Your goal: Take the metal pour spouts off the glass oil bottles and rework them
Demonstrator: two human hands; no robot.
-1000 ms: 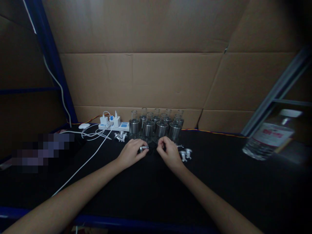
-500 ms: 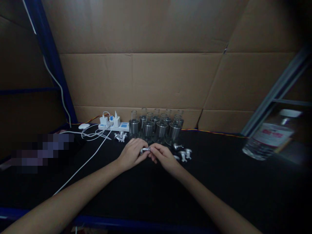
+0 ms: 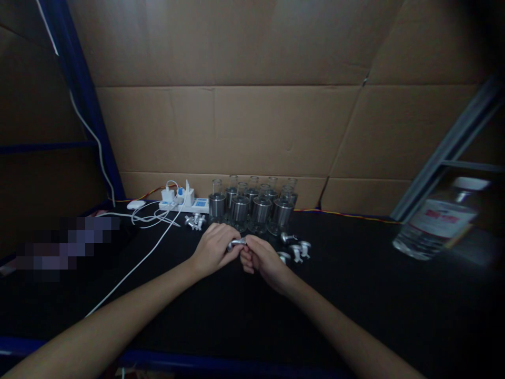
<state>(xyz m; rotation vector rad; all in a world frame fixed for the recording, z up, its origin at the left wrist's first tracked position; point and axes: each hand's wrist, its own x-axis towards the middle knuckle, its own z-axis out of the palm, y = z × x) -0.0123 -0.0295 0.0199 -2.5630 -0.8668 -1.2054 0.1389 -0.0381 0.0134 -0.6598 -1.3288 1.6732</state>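
- While resting mid-frame on the black tabletop (image 3: 355, 295), the left hand (image 3: 213, 250) and right hand (image 3: 262, 258) are jointly pinching one small metal fitting (image 3: 236, 243).
- Steel cylinders (image 3: 252, 208) are standing just behind; loose fittings (image 3: 295, 250) are lying right of centre.

Left hand (image 3: 213, 248) and right hand (image 3: 263, 259): both bare. Left forearm (image 3: 130, 300) and right forearm (image 3: 335, 321) are uncovered from the wrists to the lower left and lower right frame edges. Dim light blurs nails and finer detail.
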